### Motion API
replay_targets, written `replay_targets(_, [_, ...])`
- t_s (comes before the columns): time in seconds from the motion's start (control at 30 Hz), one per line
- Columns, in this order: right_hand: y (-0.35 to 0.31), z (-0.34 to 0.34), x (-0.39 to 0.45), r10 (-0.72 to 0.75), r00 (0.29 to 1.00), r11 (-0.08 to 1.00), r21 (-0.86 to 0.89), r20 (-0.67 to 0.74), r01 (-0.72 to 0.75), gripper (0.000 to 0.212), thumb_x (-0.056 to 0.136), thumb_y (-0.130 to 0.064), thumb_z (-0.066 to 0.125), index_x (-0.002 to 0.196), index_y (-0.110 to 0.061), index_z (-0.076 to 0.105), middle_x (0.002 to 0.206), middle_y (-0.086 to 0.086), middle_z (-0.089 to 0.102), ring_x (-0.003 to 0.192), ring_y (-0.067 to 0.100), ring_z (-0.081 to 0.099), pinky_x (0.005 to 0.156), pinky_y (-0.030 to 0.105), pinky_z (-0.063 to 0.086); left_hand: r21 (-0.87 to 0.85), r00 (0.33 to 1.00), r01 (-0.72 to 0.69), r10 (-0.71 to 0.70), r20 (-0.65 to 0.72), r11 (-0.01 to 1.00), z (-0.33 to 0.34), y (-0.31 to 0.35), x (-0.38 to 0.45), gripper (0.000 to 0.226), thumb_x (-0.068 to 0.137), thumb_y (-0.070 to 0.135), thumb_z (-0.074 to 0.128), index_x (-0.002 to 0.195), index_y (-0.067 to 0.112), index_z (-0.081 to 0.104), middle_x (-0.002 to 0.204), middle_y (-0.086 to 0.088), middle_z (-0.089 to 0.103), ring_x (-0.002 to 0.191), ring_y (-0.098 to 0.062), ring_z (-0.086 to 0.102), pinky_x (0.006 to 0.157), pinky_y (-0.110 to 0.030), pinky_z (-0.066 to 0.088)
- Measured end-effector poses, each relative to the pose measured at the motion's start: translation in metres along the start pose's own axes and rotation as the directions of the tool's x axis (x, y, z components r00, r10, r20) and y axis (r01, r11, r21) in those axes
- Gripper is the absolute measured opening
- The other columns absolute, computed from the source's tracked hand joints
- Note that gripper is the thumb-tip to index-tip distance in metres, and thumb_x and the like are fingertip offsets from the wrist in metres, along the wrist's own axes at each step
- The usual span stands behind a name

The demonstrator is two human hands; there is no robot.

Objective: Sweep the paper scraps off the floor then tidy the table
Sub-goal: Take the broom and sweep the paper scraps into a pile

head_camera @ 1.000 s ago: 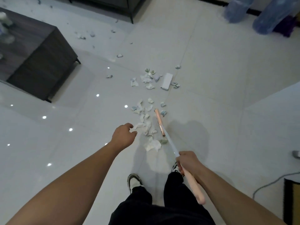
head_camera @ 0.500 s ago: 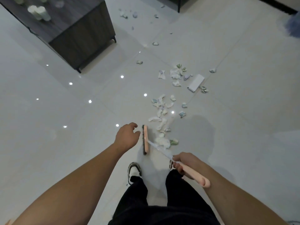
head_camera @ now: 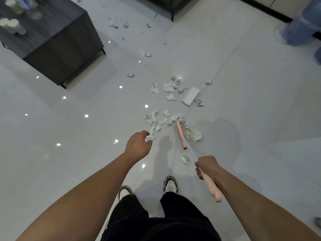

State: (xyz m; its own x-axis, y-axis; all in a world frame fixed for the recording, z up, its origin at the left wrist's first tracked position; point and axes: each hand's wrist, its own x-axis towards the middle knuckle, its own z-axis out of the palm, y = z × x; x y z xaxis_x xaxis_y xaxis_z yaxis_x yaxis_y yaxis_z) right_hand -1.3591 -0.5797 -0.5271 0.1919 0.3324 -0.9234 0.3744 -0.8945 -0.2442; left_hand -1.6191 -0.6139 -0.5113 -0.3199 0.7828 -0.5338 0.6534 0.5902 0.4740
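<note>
Right hand (head_camera: pixel 207 166) grips the pink broom (head_camera: pixel 181 134) handle; broom head sits on the floor (head_camera: pixel 243 101) among paper scraps (head_camera: pixel 171 94) ahead of the feet. Left hand (head_camera: pixel 138 145) hangs free, fingers loosely curled, holding nothing. Dark table (head_camera: pixel 57 40) stands far left.

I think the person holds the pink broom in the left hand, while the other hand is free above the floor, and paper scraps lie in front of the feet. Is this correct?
Not quite. The head view shows the right hand gripping the pink broom; the left hand is the free one above the floor. The paper scraps do lie in front of the feet.
</note>
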Motion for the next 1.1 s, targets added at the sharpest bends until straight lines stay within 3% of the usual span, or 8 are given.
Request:
replay_targets(0.13, [-0.036,0.007,-0.009,-0.019,0.999,0.998,0.055,0.040,0.017,0.003,0.091,0.005,0.055,0.089,0.004,0.057,0.061,0.013,0.051,0.043,0.019,0.046,0.036,0.018,0.036,0.016,1.000,0.000,0.000,-0.003,1.000,-0.008,0.010,0.017,0.041,0.092,0.028,0.057,0.132,0.019,0.054,0.125,-0.005,0.060,0.113,-0.024,0.055,0.094,-0.032,0.043])
replay_targets(0.23, [-0.063,0.030,-0.016,-0.018,0.985,0.994,0.112,0.169,-0.001,0.003,0.093,0.003,0.055,0.094,0.000,0.055,0.060,0.013,0.049,0.039,0.018,0.043,0.036,0.017,0.034,0.026,1.000,-0.005,0.005,0.001,1.000,-0.020,0.011,0.035,0.043,0.092,0.029,0.057,0.134,0.019,0.053,0.127,-0.005,0.059,0.114,-0.023,0.055,0.094,-0.031,0.042])
replay_targets(0.4, [-0.094,0.093,-0.016,0.002,0.902,0.953,0.274,0.431,-0.133,0.002,0.097,-0.003,0.052,0.098,-0.005,0.053,0.066,0.010,0.046,0.037,0.011,0.039,0.034,0.016,0.032,0.075,1.000,-0.009,0.008,0.018,0.997,-0.053,-0.009,0.064,0.043,0.092,0.027,0.057,0.134,0.018,0.053,0.125,-0.006,0.060,0.111,-0.024,0.057,0.090,-0.031,0.043])
replay_targets(0.57, [-0.109,0.146,0.006,0.036,0.867,0.853,0.437,0.497,-0.286,0.012,0.099,-0.007,0.050,0.109,-0.001,0.047,0.070,0.011,0.049,0.034,0.010,0.042,0.032,0.017,0.039,0.154,0.999,0.003,-0.009,0.040,0.988,-0.095,-0.043,0.102,0.042,0.091,0.026,0.056,0.132,0.018,0.054,0.124,-0.007,0.060,0.110,-0.024,0.057,0.091,-0.033,0.045])
replay_targets(0.8, [-0.098,0.119,0.025,0.157,0.961,0.829,0.498,0.228,-0.254,0.005,0.097,-0.002,0.048,0.093,0.000,0.049,0.064,0.012,0.046,0.034,0.011,0.039,0.030,0.014,0.033,0.217,0.990,-0.062,0.033,0.134,0.974,-0.114,-0.053,0.158,0.043,0.092,0.026,0.055,0.134,0.016,0.053,0.127,-0.006,0.057,0.113,-0.024,0.055,0.091,-0.032,0.043])
replay_targets(0.97, [-0.092,0.108,0.014,0.139,0.989,0.892,0.439,-0.049,-0.104,0.004,0.090,0.002,0.060,0.086,0.003,0.061,0.056,0.014,0.051,0.034,0.018,0.045,0.036,0.020,0.039,0.209,0.960,-0.195,0.142,0.242,0.958,-0.091,-0.021,0.167,0.043,0.093,0.027,0.055,0.135,0.016,0.052,0.126,-0.007,0.057,0.111,-0.023,0.056,0.087,-0.028,0.041])
replay_targets(1.1, [-0.076,0.093,0.002,0.124,0.986,0.893,0.447,-0.112,-0.062,0.006,0.090,0.003,0.058,0.085,0.005,0.061,0.057,0.014,0.052,0.039,0.020,0.046,0.037,0.021,0.039,0.220,0.937,-0.258,0.188,0.295,0.941,-0.070,0.005,0.158,0.044,0.093,0.027,0.055,0.136,0.016,0.051,0.127,-0.007,0.057,0.111,-0.023,0.056,0.087,-0.028,0.041])
